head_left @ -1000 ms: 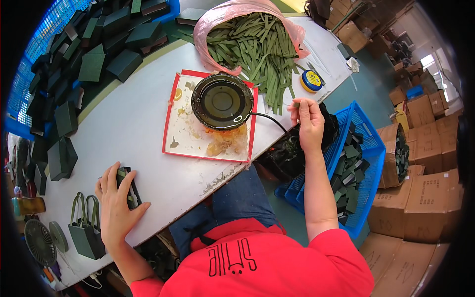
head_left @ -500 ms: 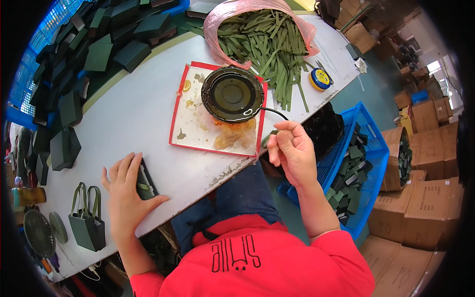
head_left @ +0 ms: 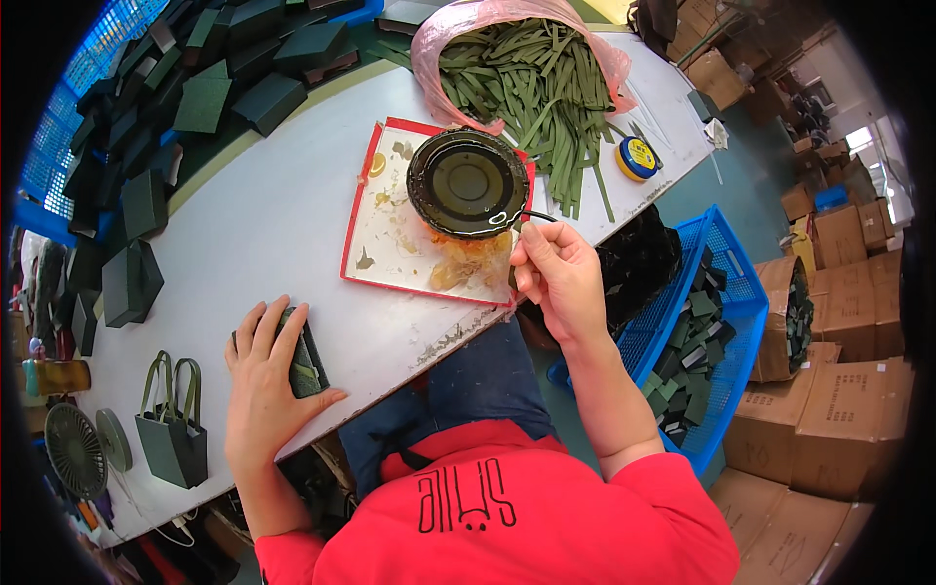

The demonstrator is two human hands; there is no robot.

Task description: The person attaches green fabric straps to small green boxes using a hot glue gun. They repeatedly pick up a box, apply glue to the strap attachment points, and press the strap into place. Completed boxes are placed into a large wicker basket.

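Observation:
My left hand [head_left: 265,375] is curled over a small dark green paper bag [head_left: 308,369] lying on the white table, its fingers across the top and its thumb at the near edge. Part of the bag is hidden under the hand. My right hand [head_left: 561,273] pinches a short green strip [head_left: 517,227] at the rim of a round black glue pot [head_left: 464,183]; most of the strip is hidden by the fingers. The pot holds dark, glossy liquid and stands on a red-edged white board [head_left: 390,234] stained with dried amber glue.
A pink plastic bag [head_left: 429,73] spills green strips [head_left: 546,107]. A round blue-and-yellow tin [head_left: 636,158] sits to their right. Dark green boxes [head_left: 203,102] pile up at far left; a handled green bag [head_left: 172,444] and a fan [head_left: 76,450] are nearer. A blue crate [head_left: 717,292] stands at right.
My right hand has moved up and slightly left, bringing the green strip to the pot's rim. My left hand has shifted slightly right and closed further over the small bag.

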